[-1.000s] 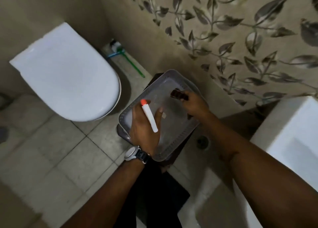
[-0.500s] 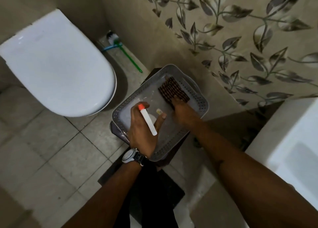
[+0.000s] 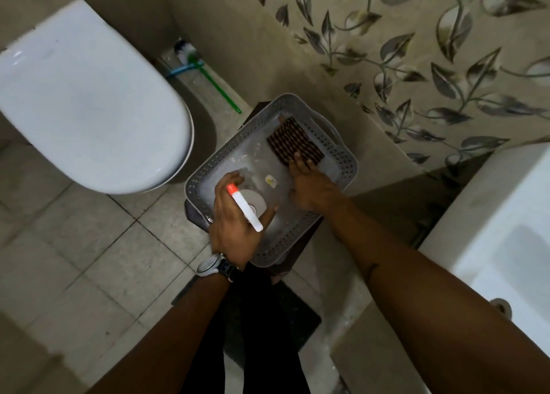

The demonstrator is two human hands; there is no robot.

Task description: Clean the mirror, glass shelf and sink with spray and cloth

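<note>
Both hands are down over a grey perforated basket that sits on a dark stool at about centre frame. Left hand is wrapped around a white spray bottle with an orange-red tip, so you mostly see the thin white top of it running diagonally across the knuckles, the tip pointing toward 11 o'clock. There's a watch with a light-coloured case on that wrist. Right hand is flat with fingers loosely spread, fingertips pressing on the near edge of the cloth, not really gripping it.

The cloth is a dark brown, ribbed or woven-looking square, lying flat in the basket's far corner at roughly 1 o'clock from the hands. Besides that, the basket holds a small pale scrap near the middle and something round and whitish under the left hand, can't tell what it is.

Going outward: white toilet with the lid shut at 10 o'clock, a green-handled toilet brush on the floor by the wall at 11, leaf-pattern tiles at 1 to 2, and the white sink at 3 to 4 o'clock.
</note>
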